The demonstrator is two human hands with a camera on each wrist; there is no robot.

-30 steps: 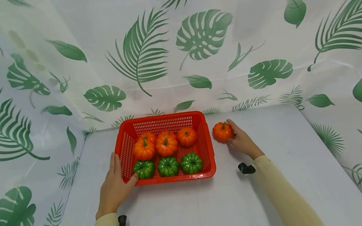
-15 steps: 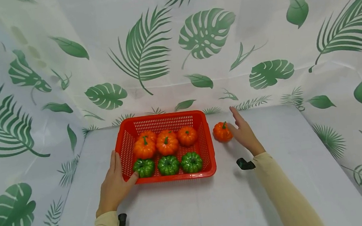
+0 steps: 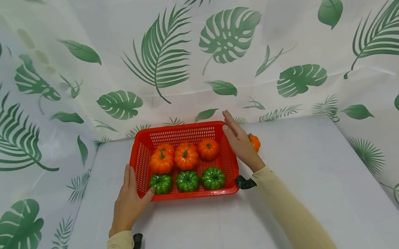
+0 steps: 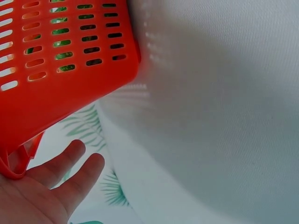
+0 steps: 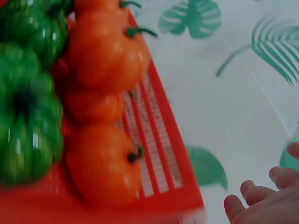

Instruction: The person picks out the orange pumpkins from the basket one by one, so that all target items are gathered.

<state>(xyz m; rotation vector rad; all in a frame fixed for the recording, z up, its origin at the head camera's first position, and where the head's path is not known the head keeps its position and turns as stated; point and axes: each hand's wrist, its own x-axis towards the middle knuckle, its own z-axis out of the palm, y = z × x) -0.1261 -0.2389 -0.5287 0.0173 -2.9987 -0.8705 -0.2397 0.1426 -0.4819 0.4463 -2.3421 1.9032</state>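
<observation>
A red plastic basket (image 3: 188, 195) holds several small orange pumpkins (image 3: 186, 157) at the back and three green pumpkins (image 3: 188, 181) along the front. My left hand (image 3: 129, 203) rests against its left front corner, thumb at the rim and fingers extended along the outside. In the left wrist view, two fingers (image 4: 79, 172) stretch out straight beside the basket. At the right rim is my right hand (image 3: 241, 144), fingers straight and pointing away; in the right wrist view they hold nothing. Another orange pumpkin (image 3: 255, 143) lies outside the basket, partly hidden behind the right hand.
The basket stands on a white table (image 3: 196, 234) near the back edge. A white curtain (image 3: 179, 74) printed with green leaves hangs behind and at both sides. Black devices (image 3: 245, 182) sit on both wrists.
My right hand lets go of the loose orange pumpkin, rises off it and moves left to the basket's right rim. The left hand stays at the left corner.
</observation>
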